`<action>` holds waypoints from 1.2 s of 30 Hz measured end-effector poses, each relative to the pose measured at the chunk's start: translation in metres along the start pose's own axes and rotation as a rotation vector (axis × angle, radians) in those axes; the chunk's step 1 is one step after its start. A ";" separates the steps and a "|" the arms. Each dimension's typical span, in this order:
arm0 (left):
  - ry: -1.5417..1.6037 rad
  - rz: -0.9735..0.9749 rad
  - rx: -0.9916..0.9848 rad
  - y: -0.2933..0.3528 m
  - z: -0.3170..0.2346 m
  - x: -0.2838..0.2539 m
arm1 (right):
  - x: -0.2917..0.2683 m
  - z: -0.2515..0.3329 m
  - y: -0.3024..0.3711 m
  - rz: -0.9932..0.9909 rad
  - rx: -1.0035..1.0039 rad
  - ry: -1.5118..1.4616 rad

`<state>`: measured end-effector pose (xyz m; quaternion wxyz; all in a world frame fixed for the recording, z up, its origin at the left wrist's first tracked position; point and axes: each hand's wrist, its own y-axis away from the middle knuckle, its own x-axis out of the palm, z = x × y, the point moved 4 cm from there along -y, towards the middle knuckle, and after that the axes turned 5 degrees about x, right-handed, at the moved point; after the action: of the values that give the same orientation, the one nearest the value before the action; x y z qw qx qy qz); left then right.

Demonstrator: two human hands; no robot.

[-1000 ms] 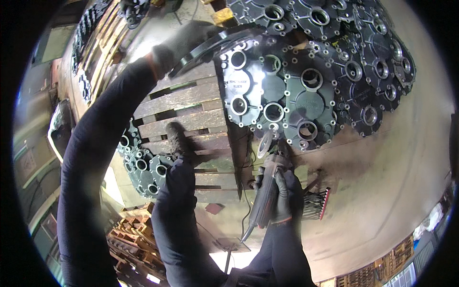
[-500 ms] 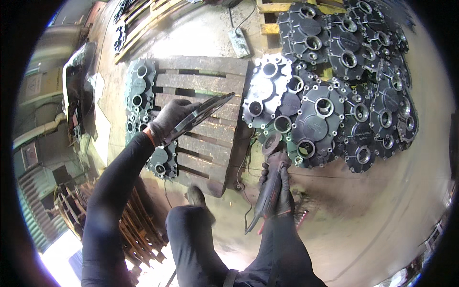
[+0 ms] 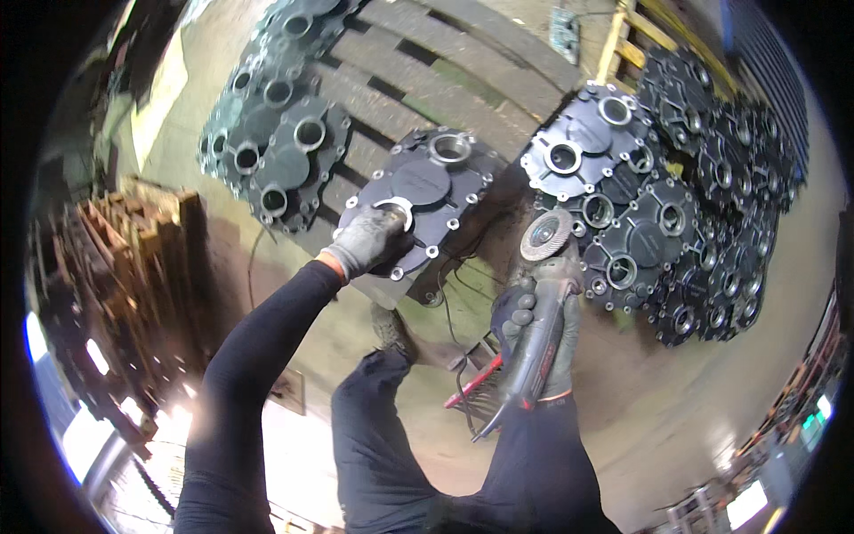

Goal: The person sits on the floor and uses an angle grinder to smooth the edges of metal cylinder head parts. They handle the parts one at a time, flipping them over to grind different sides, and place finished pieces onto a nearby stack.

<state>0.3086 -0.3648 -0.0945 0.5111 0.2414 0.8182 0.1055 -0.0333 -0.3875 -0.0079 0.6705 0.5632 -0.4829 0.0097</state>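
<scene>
A dark cast-metal gear housing cover [image 3: 422, 185] lies flat at the near end of the wooden pallet [image 3: 476, 53]. My left hand [image 3: 363, 242], in a grey glove, grips its near left side, with the fingers curled into the lower round bore. My right hand [image 3: 559, 343], also gloved, is wrapped around the body of an angle grinder [image 3: 539, 334]. The grinder points away from me, its round abrasive disc [image 3: 546, 235] turned face up. That disc is apart from the cover, close to the pile on the right.
Several similar covers [image 3: 289, 165] lie along the pallet's left side. On the right, more covers [image 3: 654, 231] are piled beside a yellow pallet [image 3: 614, 49]. A cord [image 3: 451, 320] and a red-handled brush [image 3: 476, 381] are near my feet. Stacked wooden pallets [image 3: 133, 258] stand at left.
The cover in my left hand has gone from tilted edge-on above the pallet to flat on its near end. The grinder's disc now shows its face more fully. My view has shifted.
</scene>
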 end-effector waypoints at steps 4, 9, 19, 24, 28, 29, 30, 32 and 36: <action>-0.254 -0.064 0.148 0.030 0.037 0.088 | 0.022 -0.050 -0.006 -0.068 -0.079 0.258; -0.200 0.059 0.063 0.043 0.062 0.163 | 0.016 -0.072 -0.016 0.005 0.013 0.298; -0.284 -0.135 -0.031 0.138 0.104 0.258 | 0.032 -0.080 -0.042 0.024 -0.103 0.483; -0.258 -0.107 -0.120 0.189 0.109 0.256 | 0.024 -0.093 -0.060 0.049 -0.088 0.667; -0.033 -0.408 -0.295 0.199 0.102 0.216 | 0.005 -0.099 -0.063 0.222 -0.068 0.703; 0.009 -0.448 -0.304 0.202 0.102 0.216 | 0.001 -0.100 -0.063 0.248 -0.100 0.755; 0.047 -0.489 -0.317 0.207 0.098 0.213 | -0.001 -0.103 -0.061 0.263 -0.173 0.840; 0.079 -0.481 -0.369 0.211 0.089 0.210 | -0.007 -0.108 -0.056 0.264 -0.326 1.007; 0.442 -0.411 -0.531 0.230 0.037 0.176 | -0.019 -0.117 -0.042 0.299 -0.301 1.086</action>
<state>0.3436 -0.0806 -0.1531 0.3778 -0.0965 0.8839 0.2583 0.0544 -0.3031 -0.0400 0.8860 0.3020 -0.1403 0.3227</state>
